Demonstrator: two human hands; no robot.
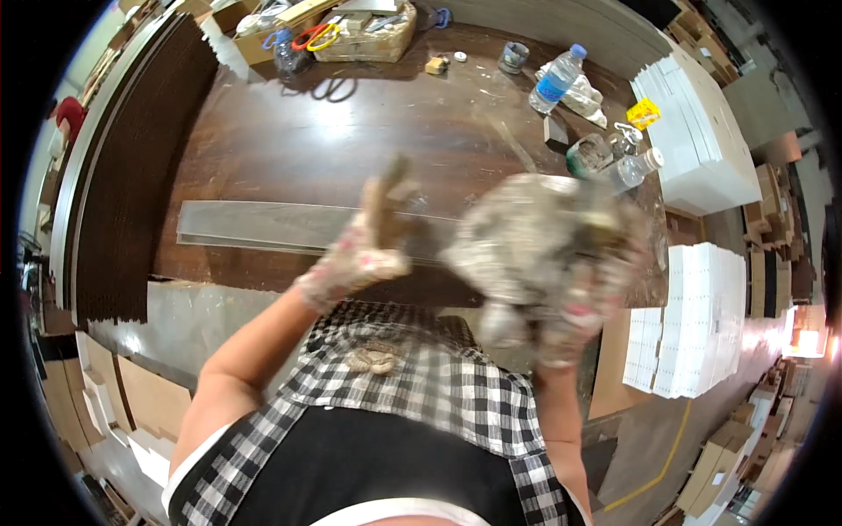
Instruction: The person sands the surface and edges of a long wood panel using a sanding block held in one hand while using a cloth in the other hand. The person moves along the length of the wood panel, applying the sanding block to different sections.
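Observation:
My left hand (358,259), in a stained patterned work glove, is held over the near part of the brown table (272,131). Its thumb stands apart from its fingers, whose tips are blurred, and I see nothing gripped there. Beneath it lies a long, narrow grey strip (254,223), running left to right near the front edge. My right hand (586,320), gloved too, is closed on a crumpled, dirty grey-white rag (513,228). The rag hangs over the strip's right part and hides it. Motion smears both rag and right hand.
At the table's right are a blue-labelled water bottle (557,81), a green-tinted jar (588,156), a clear bottle (633,170), a dark block (555,133) and a yellow box (643,114). Yellow-handled scissors (324,37) lie on a wrapped box (373,44) behind. White panels (702,131) are stacked right.

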